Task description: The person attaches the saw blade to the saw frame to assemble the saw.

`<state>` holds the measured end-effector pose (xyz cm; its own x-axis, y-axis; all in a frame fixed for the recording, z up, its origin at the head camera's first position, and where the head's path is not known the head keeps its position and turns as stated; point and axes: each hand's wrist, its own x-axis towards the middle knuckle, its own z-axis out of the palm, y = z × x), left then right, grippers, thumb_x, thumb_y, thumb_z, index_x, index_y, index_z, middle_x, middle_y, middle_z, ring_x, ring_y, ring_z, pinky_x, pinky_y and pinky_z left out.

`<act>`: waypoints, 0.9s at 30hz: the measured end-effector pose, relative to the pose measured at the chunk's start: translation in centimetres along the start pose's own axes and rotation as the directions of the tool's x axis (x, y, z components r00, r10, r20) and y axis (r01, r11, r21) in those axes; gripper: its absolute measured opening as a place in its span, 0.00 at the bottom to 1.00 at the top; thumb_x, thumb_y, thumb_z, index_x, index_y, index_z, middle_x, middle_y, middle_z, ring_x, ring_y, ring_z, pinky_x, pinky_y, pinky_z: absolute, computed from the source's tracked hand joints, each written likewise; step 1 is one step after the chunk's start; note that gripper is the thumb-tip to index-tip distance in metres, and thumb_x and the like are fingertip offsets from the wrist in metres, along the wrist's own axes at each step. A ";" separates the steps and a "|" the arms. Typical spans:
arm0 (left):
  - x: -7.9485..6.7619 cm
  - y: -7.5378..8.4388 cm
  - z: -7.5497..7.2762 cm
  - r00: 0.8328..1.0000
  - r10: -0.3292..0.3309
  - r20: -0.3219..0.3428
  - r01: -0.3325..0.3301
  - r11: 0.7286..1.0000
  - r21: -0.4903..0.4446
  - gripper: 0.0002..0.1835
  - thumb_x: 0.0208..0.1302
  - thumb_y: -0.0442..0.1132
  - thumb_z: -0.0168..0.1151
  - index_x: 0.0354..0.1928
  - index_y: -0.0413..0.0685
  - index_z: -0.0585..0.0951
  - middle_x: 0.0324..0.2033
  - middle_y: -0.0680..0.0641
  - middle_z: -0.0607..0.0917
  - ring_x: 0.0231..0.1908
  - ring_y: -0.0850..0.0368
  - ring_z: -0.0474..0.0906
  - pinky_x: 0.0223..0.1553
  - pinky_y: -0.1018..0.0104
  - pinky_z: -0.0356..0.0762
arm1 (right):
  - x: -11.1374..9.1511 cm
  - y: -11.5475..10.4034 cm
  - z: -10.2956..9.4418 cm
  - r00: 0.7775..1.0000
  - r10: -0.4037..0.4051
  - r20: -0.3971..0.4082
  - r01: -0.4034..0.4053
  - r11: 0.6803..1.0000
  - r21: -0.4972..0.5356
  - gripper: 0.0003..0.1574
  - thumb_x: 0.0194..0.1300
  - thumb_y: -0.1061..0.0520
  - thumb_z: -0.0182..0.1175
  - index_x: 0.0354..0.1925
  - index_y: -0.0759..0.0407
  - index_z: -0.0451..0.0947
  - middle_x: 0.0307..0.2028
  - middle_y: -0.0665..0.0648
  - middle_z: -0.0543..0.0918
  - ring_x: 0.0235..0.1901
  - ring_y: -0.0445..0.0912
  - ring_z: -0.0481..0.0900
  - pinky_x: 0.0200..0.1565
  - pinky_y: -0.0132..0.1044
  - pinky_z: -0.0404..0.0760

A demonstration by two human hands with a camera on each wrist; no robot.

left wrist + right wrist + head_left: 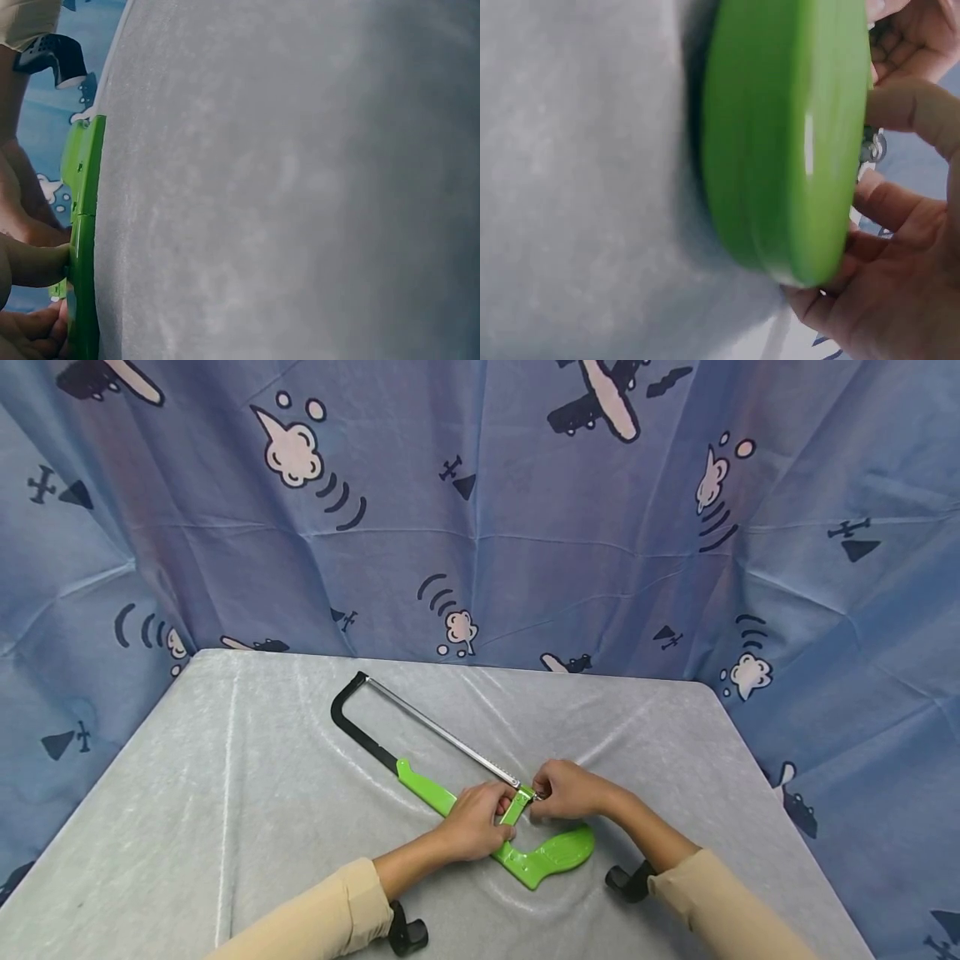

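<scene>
A hacksaw with a bright green handle (558,853), a black front bow (363,742) and a silver blade bar (442,732) lies slantwise on the table. My left hand (477,822) grips its green body where the short crosspiece (515,807) branches off; in the left wrist view the thumb (37,262) presses the green side. At the blade's near end, my right hand (572,790) has its thumb and fingers curled around a small metal wing nut (872,146). The rounded handle end (780,150) fills much of the right wrist view and covers some fingertips.
A pale grey cloth covers the table (150,827). Behind it and along both sides hangs a blue curtain (480,527) printed with planes and clouds. Black wrist devices (408,935) sit below both forearms, close to the tabletop.
</scene>
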<state>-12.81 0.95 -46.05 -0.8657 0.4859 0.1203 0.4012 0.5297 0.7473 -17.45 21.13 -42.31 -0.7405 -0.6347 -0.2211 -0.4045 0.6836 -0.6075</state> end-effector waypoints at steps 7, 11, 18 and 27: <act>0.1 0.0 0.1 1.000 -0.015 0.007 0.015 1.000 0.005 0.20 0.47 0.32 0.73 0.45 0.43 0.81 0.31 0.54 0.77 0.34 0.63 0.71 0.44 0.66 0.69 | -0.1 0.6 -0.4 1.000 -0.014 -0.010 0.014 0.999 0.029 0.08 0.50 0.61 0.66 0.27 0.57 0.75 0.21 0.46 0.72 0.22 0.38 0.69 0.26 0.31 0.69; 0.1 -0.1 0.1 1.000 -0.017 0.007 0.017 1.000 0.009 0.20 0.48 0.32 0.73 0.45 0.43 0.81 0.31 0.54 0.77 0.33 0.65 0.70 0.44 0.66 0.69 | -0.1 0.7 -0.5 1.000 -0.006 -0.019 0.007 0.999 0.040 0.10 0.49 0.60 0.68 0.28 0.58 0.74 0.23 0.47 0.73 0.24 0.39 0.70 0.28 0.31 0.70; 0.0 -0.1 0.1 1.000 -0.003 0.001 0.003 1.000 0.013 0.20 0.47 0.32 0.73 0.45 0.43 0.81 0.31 0.53 0.77 0.33 0.64 0.70 0.46 0.63 0.69 | -0.2 0.8 -0.7 1.000 -0.011 -0.027 0.013 0.998 0.066 0.10 0.50 0.60 0.69 0.27 0.57 0.75 0.23 0.47 0.75 0.25 0.39 0.72 0.29 0.31 0.72; 0.0 -0.2 0.2 1.000 0.002 -0.006 -0.002 1.000 0.017 0.19 0.47 0.32 0.73 0.44 0.43 0.81 0.30 0.53 0.78 0.33 0.65 0.70 0.46 0.63 0.69 | -0.5 1.4 -0.7 0.999 -0.038 -0.016 0.040 0.986 0.164 0.03 0.56 0.62 0.64 0.27 0.62 0.81 0.21 0.46 0.77 0.22 0.37 0.72 0.26 0.30 0.73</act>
<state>-12.82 0.93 -46.35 -0.8666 0.4830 0.1253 0.4077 0.5408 0.7357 -18.00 22.66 -42.48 -0.7332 -0.6542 -0.1856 -0.3402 0.5891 -0.7329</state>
